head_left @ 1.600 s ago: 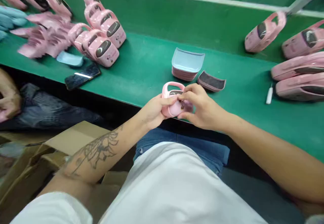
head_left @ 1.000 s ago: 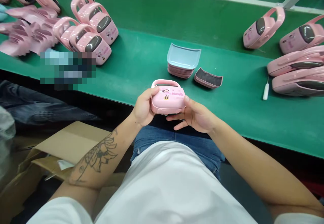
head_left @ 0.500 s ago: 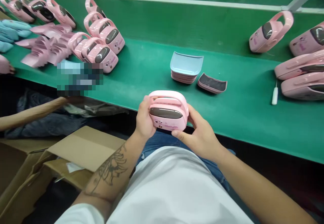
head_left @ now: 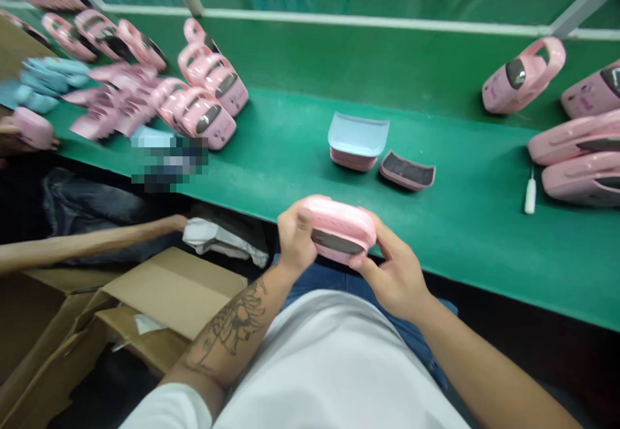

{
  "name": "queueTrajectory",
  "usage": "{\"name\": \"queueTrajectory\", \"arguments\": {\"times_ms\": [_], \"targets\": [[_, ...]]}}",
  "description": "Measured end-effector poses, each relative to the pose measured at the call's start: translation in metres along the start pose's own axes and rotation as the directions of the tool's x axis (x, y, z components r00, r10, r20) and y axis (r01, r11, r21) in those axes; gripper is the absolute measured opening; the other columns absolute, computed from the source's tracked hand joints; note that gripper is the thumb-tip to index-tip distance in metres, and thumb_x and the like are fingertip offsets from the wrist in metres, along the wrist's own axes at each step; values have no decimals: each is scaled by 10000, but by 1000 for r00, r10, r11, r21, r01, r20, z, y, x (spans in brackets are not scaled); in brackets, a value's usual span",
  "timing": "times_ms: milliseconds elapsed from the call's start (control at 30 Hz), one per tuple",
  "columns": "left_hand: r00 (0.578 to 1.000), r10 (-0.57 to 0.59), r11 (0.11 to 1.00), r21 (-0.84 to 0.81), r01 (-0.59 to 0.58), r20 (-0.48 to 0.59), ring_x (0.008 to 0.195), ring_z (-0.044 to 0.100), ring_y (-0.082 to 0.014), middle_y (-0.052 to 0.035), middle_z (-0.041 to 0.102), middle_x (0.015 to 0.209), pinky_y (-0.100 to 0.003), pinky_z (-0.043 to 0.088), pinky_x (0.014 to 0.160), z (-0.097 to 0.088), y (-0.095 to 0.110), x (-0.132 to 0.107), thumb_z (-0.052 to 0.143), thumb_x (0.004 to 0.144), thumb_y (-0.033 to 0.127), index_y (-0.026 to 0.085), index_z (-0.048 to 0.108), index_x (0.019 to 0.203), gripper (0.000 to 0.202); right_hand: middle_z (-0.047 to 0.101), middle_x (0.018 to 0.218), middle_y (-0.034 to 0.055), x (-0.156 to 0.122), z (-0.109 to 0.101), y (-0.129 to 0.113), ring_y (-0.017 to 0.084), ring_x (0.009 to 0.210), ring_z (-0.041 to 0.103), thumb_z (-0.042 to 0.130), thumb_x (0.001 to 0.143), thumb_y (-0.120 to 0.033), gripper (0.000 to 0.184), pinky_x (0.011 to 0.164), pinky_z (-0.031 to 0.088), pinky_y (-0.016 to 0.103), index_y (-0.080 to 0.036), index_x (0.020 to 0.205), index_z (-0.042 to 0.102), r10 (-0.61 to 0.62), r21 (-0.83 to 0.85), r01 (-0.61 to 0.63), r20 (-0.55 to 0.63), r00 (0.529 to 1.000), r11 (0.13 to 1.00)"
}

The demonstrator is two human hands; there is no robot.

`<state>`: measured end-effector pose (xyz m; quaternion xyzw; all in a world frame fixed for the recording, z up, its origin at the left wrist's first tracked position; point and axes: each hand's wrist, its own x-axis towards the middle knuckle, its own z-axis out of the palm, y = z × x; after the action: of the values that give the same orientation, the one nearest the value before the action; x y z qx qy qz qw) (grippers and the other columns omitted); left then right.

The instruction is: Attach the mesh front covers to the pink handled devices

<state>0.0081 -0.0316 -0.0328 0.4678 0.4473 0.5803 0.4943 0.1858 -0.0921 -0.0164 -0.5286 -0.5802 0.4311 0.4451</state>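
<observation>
Far left: pale blue plastic pieces and pink shells on the green tabletop, too blurred to count. Two pink handled cases stand nearest the front of that group; a pixelated patch lies just beside them. Below the tabletop edge, a co-worker's forearm reaches over an open cardboard box, fingertips near a white cloth.

Centre: one pink case is held over the tabletop's front edge, long axis nearly level, sloping slightly down to the left, dark window facing the person. Left hand wraps the left end; right hand holds the right end, both grips clamped on it.

Right: one pale blue tray stack; one dark-lined tray just beside it; one white-handled tool; four more pink cases.
</observation>
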Motion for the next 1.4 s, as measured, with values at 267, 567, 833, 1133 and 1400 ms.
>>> {"name": "queueTrajectory", "arguments": {"times_ms": [267, 567, 833, 1133, 1400], "targets": [[976, -3, 1000, -12, 6, 216, 1019, 720, -312, -159, 770, 1108, -452, 577, 934, 48, 10, 5, 451, 954, 800, 171, 740, 1145, 717, 669, 1461, 126, -17, -40, 30, 433, 1297, 658, 764, 831, -604, 686, 1012, 608, 521, -296, 1430, 634, 91, -58, -105, -209, 974, 993], [669, 362, 449, 507, -736, 650, 1152, 621, -345, -200, 677, 1255, -514, 518, 988, 94, -8, 55, 525, 977, 237, 125, 677, 1284, 361, 692, 805, 104, 104, -177, 14, 314, 870, 670, 601, 857, -655, 549, 807, 548, 427, -125, 938, 719, -96, -305, -241, -780, 618, 921], [488, 146, 40, 488, -872, 860, 926, 608, -296, -140, 656, 905, -448, 486, 814, 141, -29, 86, 530, 962, 129, 115, 731, 922, 206, 686, 1064, 101, 274, -213, 60, 214, 904, 627, 763, 870, -443, 479, 879, 529, 385, -101, 1176, 627, -9, -188, -274, -840, 543, 943], [518, 179, 52, 518, -854, 836, 846, 548, -259, -92, 611, 833, -412, 437, 725, 142, -27, 89, 585, 915, 105, 161, 663, 787, 160, 589, 1467, 122, 297, -207, 79, 307, 1296, 614, 701, 992, -386, 456, 1083, 527, 562, -193, 1392, 601, 79, -106, -276, -807, 585, 955], [512, 492, 306, 411, -859, 705, 845, 570, -216, -74, 678, 892, -372, 474, 766, 123, 14, 64, 529, 961, 89, 164, 704, 965, 190, 658, 1391, 220, 180, -176, 35, 291, 1138, 719, 555, 949, -604, 724, 1035, 548, 490, -136, 1496, 475, 89, 85, -43, -665, 741, 995]]}}
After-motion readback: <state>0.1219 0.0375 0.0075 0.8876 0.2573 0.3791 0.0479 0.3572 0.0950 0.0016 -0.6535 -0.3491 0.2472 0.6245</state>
